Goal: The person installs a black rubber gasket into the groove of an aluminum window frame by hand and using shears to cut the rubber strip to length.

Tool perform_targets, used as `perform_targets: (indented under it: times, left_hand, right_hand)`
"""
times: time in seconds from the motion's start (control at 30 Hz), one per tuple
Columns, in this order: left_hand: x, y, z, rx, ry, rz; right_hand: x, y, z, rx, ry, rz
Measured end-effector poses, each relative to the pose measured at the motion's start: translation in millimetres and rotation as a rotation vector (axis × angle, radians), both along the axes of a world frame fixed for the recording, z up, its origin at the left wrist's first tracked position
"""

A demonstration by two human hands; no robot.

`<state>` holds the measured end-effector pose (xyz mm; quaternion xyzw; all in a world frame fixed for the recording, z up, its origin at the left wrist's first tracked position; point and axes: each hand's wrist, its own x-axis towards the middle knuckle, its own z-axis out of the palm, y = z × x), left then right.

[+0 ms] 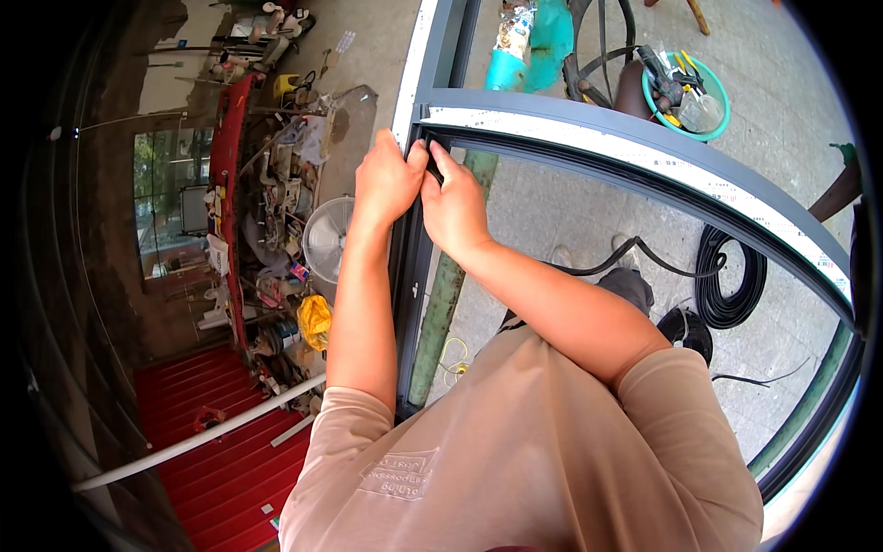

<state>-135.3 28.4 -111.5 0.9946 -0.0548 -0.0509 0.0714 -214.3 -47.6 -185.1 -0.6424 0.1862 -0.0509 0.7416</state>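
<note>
A grey metal window frame (552, 112) with white protective film stretches around me. At its upper left inner corner my left hand (386, 182) is closed over the side bar, its thumb pressed at the inner edge. Right beside it, my right hand (455, 210) pinches a black rubber strip (432, 171) at the groove in that corner; its fingertips nearly meet the left thumb. A length of the same kind of black strip (602, 267) runs from behind my right forearm to a coil (731, 281) on the floor inside the frame.
A turquoise basin (722, 109) of tools stands beyond the frame, near a turquoise tube-like container (509, 64). Green metal bars (446, 304) lie under the frame. At left are a fan (328, 239), a yellow bag (315, 322) and a cluttered red bench (225, 152). Another person's arm (839, 187) shows at far right.
</note>
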Motion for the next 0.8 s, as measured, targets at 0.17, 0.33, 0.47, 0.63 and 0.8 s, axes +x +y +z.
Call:
perform_targets:
  times: [0.17,0.33,0.47,0.63,0.8]
  left_hand:
    - [1,1,-1,0.014,0.002,0.008]
    - [0,2,-1,-0.011,0.009,0.002]
    - [0,2,-1,-0.030,0.007,-0.015]
    - [3,5,0,-0.063,0.040,-0.006]
    - [9,9,-3,-0.073,0.055,-0.016]
  right_hand:
    - [3,-4,-8,0.040,-0.041,0.071]
    - [1,-1,-7,0.022,0.000,0.091]
    - [3,-5,-6,0.025,-0.003,0.093]
    - [2,-14,1,0.142,0.094,0.096]
    - [6,-8,3,0.101,0.151,0.039]
